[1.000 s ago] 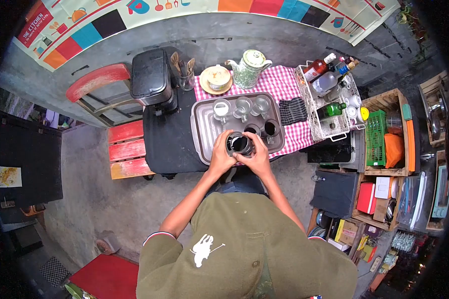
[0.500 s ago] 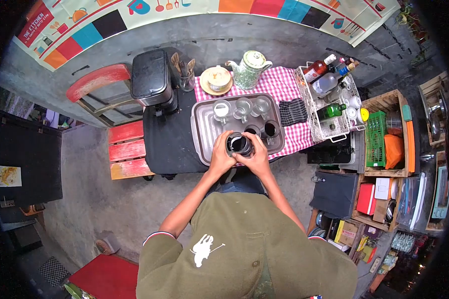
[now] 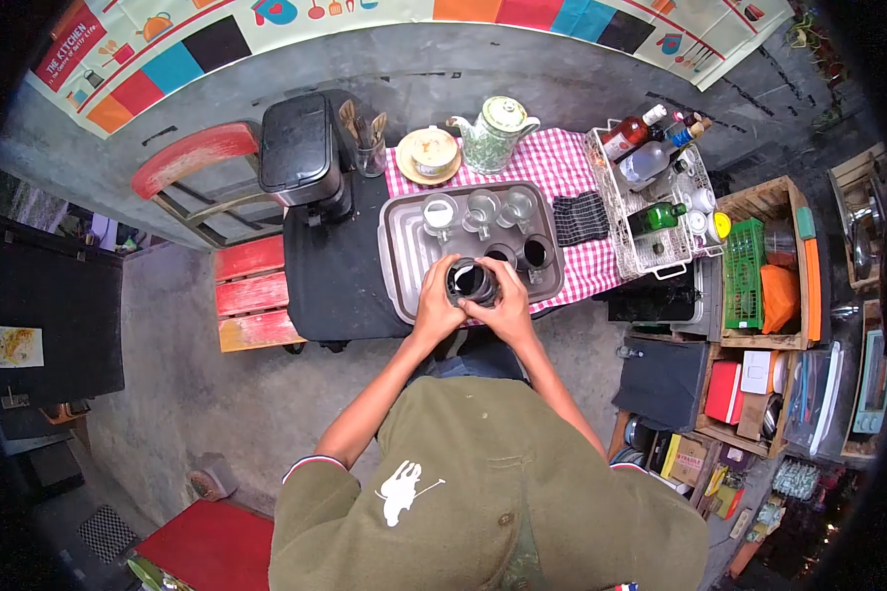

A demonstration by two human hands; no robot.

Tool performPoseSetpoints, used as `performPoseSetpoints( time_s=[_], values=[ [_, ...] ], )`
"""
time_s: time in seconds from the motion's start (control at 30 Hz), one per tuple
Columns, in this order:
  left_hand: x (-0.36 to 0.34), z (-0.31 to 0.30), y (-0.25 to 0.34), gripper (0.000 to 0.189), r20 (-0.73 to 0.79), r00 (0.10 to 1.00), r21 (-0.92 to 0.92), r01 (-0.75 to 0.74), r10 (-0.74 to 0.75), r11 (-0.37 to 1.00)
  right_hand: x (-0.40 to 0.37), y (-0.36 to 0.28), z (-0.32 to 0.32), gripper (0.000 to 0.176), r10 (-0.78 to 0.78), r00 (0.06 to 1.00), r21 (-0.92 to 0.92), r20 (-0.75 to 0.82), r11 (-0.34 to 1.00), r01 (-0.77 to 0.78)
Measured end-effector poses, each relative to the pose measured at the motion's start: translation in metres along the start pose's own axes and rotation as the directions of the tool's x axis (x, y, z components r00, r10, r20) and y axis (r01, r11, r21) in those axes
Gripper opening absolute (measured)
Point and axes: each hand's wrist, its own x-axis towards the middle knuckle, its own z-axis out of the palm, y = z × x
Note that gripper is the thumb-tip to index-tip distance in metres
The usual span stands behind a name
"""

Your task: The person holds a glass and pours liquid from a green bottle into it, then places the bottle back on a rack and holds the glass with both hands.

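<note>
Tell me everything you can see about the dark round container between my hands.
The round container looks dark and glossy, perhaps glass, with a circular rim and a dark inside that shows a bright white patch, possibly a reflection. Seen from above, it appears roughly upright. Your left hand and right hand clasp it from opposite sides, hiding much of its wall. It is at the near side of the tray; whether it touches the tray cannot be told.
</note>
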Motion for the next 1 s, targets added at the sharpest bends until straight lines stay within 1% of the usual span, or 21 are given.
performPoseSetpoints(
  time_s=[0.1, 0.3, 0.8, 1.0],
  values=[
    [-0.0002, 0.0007, -0.0049, 0.074, 0.002, 1.000, 0.030, 0.000, 0.000, 1.000, -0.0004, 0.0036, 0.0010, 0.066, -0.001, 1.000, 0.003, -0.001, 1.000, 0.001],
    [0.0007, -0.0003, -0.0046, 0.074, 0.012, 1.000, 0.021, 0.009, -0.009, 1.000, 0.0005, 0.0008, -0.0004, 0.066, 0.022, 1.000, 0.008, 0.014, 1.000, -0.022],
    [0.0009, 0.0013, -0.0059, 0.074, 0.010, 1.000, 0.034, -0.014, 0.014, 0.999, 0.0011, -0.0013, -0.0028, 0.066, 0.017, 1.000, 0.019, 0.012, 1.000, -0.017],
    [0.0012, 0.0018, -0.0014, 0.072, 0.011, 1.000, 0.031, -0.013, 0.012, 0.999, 0.0019, 0.0022, -0.0031, 0.066, -0.013, 1.000, 0.027, 0.009, 1.000, 0.013]
  ],
)
